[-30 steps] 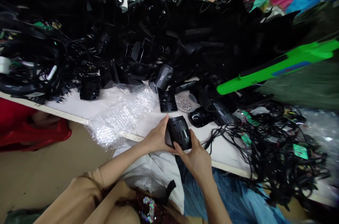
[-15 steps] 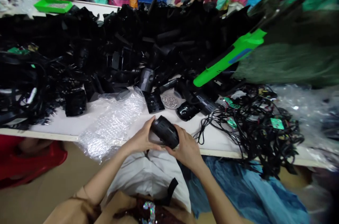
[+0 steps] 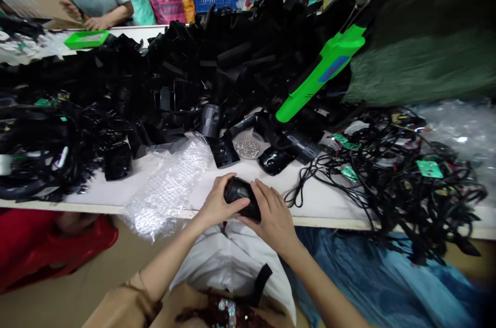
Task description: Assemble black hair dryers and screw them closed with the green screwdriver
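the left hand [image 3: 217, 204] and the right hand [image 3: 273, 219] are holding a rounded black plastic casing [image 3: 241, 196] between them, just over the near edge of a white table [image 3: 321, 201]. the left fingers [image 3: 234, 203] are curling across the casing and pressing on it, while the right fingers [image 3: 263, 194] are spreading along its other side, so the hands are pressing it together from both sides, not pinching it.

a sheet of bubble wrap [image 3: 166, 188] is lying beside the left hand. just beyond the casing, a flat black plate [image 3: 223, 152], a small dish of silver metal bits [image 3: 247, 148] and a glossy black shell [image 3: 275, 160] are sitting apart from the rest. so far only these few pieces are standing clear, while a big heap of black plastic parts [image 3: 174, 75] is filling the far side of the table and a tangle of black cables [image 3: 387, 178] is spreading to the right, with small green circuit boards [image 3: 429, 169] caught in it. across the table, another person's hands [image 3: 93, 23] are working near a green tray [image 3: 86, 38].
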Available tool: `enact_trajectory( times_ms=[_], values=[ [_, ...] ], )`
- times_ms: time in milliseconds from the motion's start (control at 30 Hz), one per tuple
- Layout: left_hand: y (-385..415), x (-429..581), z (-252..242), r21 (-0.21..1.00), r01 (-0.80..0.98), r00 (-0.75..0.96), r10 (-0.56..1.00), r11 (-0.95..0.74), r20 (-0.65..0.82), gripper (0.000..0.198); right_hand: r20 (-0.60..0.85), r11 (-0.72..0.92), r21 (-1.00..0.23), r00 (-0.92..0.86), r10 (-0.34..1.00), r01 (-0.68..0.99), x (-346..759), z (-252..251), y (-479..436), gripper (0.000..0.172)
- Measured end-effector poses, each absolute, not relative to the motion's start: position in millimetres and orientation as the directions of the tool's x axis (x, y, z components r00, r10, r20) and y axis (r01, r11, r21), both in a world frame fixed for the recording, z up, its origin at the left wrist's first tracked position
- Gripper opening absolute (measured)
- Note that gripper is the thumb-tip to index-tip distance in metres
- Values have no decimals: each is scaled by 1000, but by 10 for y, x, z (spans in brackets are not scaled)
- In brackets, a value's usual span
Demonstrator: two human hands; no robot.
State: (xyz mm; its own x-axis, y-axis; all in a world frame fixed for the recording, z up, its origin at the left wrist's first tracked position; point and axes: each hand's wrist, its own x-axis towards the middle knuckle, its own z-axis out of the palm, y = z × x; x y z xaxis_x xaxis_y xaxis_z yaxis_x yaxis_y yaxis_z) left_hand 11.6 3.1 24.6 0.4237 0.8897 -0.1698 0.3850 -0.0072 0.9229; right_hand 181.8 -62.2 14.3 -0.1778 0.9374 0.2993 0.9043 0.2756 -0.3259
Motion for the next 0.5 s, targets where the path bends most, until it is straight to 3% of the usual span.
enact_trajectory(
  times_ms=[67, 167, 267, 367, 500],
  values=[
    [21, 121, 220, 956, 295, 453, 880, 2, -142, 72, 319, 281, -370, -163, 934, 886, 1783, 142, -603, 73],
    [5, 118, 95, 996, -7, 537, 841, 87, -70, 78, 318, 234, -495, -76, 945, 837, 1782, 125, -594, 72],
    [-39, 143, -56, 936, -220, 599, 796, 274, -92, 92, 295, 211, -566, -44, 954, 797, 1826, 125, -603, 72],
    [-69, 177, -130, 865, -298, 625, 767, 405, -144, 99, 242, 189, -591, -51, 969, 784, 1865, 153, -612, 72],
    [-59, 186, -129, 832, -329, 631, 759, 446, -157, 100, 194, 155, -595, -46, 980, 789, 1891, 195, -621, 72]
  ],
)
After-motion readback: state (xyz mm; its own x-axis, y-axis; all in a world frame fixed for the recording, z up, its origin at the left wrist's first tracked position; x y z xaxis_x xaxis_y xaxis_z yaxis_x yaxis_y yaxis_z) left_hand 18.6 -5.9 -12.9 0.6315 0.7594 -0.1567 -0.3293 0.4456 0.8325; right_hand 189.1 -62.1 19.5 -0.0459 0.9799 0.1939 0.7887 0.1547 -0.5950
